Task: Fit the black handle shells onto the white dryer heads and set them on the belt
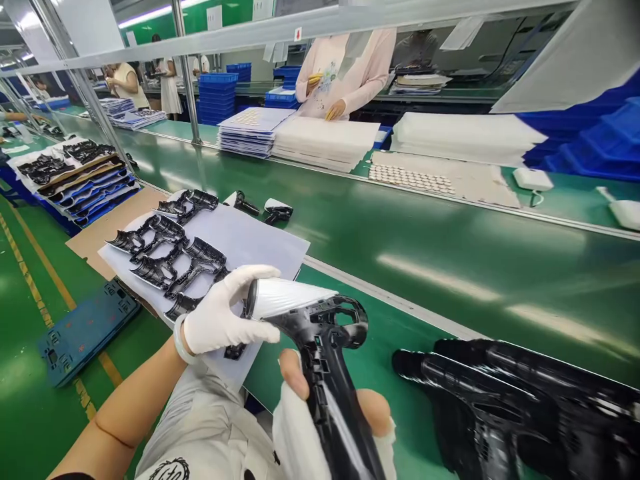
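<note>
A black-and-white housing (320,333) is held above the near edge of the green bench (385,327), between the two hands. Its white barrel end is clasped by the left hand (220,317), in a white glove, with fingers curved over the top and the thumb below. Its black handle is gripped in the right hand (333,413), whose thumb and one finger are bare at the tips and pressed to opposite sides; the rest of that hand is covered in white, and its other fingers are partly hidden.

Beside the left hand, black shell parts (160,240) are laid in rows on a white sheet (250,233), with brown cardboard (100,247) under it. To the right of the hands, glossy black pieces (500,387) are placed side by side on the bench. Two small black-and-white parts (278,212) are set on the green conveyor (350,220), just past the sheet. At the left, a blue panel (90,330) is seen low over the floor, and more black parts are carried on stacked trays (95,187).

Across the conveyor, stacked white sheets (325,140) are lined up near small round pieces (413,179). Behind them, something yellow is held by a person in pink sleeves (367,80). Blue crates (217,100) are piled farther back.
</note>
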A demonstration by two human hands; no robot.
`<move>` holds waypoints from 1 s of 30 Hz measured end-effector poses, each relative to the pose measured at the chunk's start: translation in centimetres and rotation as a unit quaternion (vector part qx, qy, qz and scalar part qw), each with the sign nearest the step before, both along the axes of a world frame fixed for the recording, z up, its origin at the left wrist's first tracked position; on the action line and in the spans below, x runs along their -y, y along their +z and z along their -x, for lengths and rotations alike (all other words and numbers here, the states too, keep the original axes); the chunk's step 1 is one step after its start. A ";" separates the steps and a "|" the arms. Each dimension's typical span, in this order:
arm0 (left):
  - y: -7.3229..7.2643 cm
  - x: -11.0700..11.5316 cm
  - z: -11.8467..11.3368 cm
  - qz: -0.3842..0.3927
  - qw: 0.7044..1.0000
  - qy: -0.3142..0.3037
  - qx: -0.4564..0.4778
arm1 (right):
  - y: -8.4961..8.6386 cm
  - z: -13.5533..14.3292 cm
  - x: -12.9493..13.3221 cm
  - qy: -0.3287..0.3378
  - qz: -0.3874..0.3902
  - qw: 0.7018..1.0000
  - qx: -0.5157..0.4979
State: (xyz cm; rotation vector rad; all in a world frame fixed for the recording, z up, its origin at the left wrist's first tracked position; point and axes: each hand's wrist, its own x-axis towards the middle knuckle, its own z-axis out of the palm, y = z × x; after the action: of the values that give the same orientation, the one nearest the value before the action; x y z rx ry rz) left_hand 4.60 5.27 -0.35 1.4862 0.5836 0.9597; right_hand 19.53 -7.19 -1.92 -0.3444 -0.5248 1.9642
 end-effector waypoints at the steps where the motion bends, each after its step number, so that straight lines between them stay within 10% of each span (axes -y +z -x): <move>1: -0.2 0.0 0.0 0.011 1.000 0.000 0.008 | -0.1 0.0 0.0 -0.004 0.005 1.000 0.014; 20: 0.6 1.5 -3.8 -0.045 0.973 0.211 -0.079 | -3.5 -0.4 -1.3 -0.025 -0.017 0.990 0.140; 30: 1.7 1.6 -2.6 -0.032 0.989 0.145 -0.022 | -3.6 -0.5 -1.6 -0.028 -0.058 0.983 0.172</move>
State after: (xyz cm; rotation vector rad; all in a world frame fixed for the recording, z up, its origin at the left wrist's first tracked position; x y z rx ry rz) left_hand 7.23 3.63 1.32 1.5073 0.8231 1.1805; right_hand 20.08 -5.56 -5.48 -0.6232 -0.8367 1.8183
